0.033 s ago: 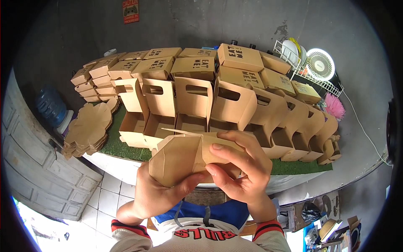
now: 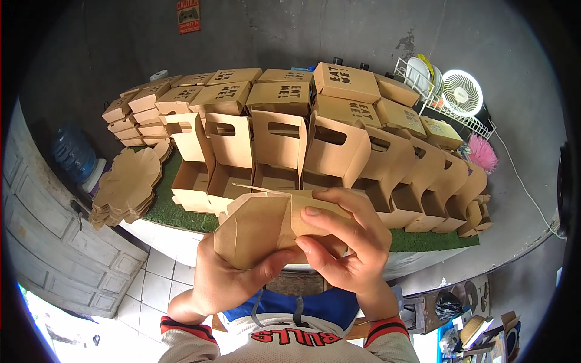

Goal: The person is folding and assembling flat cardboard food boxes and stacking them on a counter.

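Both my hands hold a partly folded brown cardboard box [image 2: 254,233] in front of my chest. My left hand [image 2: 233,275] grips its left side and lower edge, the thumb lying along the near face. On the other side, my right hand [image 2: 348,242] pinches a panel, its thumb and index finger on the near face and other fingers over the top edge. The fingers behind the cardboard are hidden. Just beyond stands a row of open cardboard boxes [image 2: 233,142], their lids raised and handle slots cut in them.
Closed printed boxes [image 2: 278,97] are stacked at the back. Flat cardboard blanks [image 2: 124,187] lie in a pile at the left end of the green mat [image 2: 175,219]. A white fan [image 2: 461,92], a dish rack [image 2: 436,103] and a pink duster [image 2: 482,154] stand back right. Left is a door [image 2: 66,242].
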`<act>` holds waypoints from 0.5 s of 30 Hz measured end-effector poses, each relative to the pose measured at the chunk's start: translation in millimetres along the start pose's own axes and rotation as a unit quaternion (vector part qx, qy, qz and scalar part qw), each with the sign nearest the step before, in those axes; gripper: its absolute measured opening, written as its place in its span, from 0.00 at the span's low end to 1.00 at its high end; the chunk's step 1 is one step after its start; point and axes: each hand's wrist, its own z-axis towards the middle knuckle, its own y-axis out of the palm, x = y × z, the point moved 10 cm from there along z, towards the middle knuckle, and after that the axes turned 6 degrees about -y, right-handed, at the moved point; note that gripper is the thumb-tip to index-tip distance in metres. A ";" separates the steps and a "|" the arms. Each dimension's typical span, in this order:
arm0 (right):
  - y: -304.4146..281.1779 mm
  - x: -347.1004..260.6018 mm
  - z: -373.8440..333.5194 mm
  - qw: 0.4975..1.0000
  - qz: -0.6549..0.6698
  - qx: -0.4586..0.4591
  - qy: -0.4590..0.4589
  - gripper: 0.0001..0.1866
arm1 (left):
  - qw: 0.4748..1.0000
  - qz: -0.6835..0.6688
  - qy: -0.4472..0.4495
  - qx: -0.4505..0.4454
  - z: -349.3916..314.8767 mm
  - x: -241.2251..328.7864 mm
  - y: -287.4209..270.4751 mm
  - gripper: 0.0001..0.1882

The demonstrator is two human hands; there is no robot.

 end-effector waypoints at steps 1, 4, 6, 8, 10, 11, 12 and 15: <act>0.5 0.7 0.1 1.000 0.014 -0.005 0.001 0.21 | 1.000 0.002 -0.008 -0.001 0.2 -0.9 -0.3 0.28; 2.5 2.4 0.4 0.998 0.051 -0.024 0.004 0.20 | 1.000 0.007 -0.008 0.002 0.2 0.1 -2.3 0.28; 2.2 6.7 -0.9 0.996 0.083 -0.021 0.025 0.19 | 1.000 0.006 -0.009 0.001 0.6 0.5 -2.7 0.28; 1.9 8.6 -3.3 0.996 0.078 -0.024 0.038 0.16 | 1.000 -0.004 -0.010 -0.006 1.5 1.5 -1.7 0.29; 2.5 7.2 -4.9 0.997 0.068 -0.034 0.029 0.13 | 1.000 0.009 -0.011 0.004 2.2 3.0 -2.4 0.29; 2.4 5.2 -4.6 0.997 0.058 -0.043 0.008 0.12 | 1.000 0.010 -0.008 0.006 2.5 4.5 -2.1 0.29; 2.1 4.4 -4.5 0.998 0.051 -0.046 -0.005 0.11 | 1.000 0.002 -0.012 0.009 2.7 4.7 -2.5 0.30; 1.5 2.3 -3.9 0.997 0.052 -0.047 -0.039 0.11 | 1.000 -0.014 -0.018 0.012 2.8 4.7 -3.2 0.32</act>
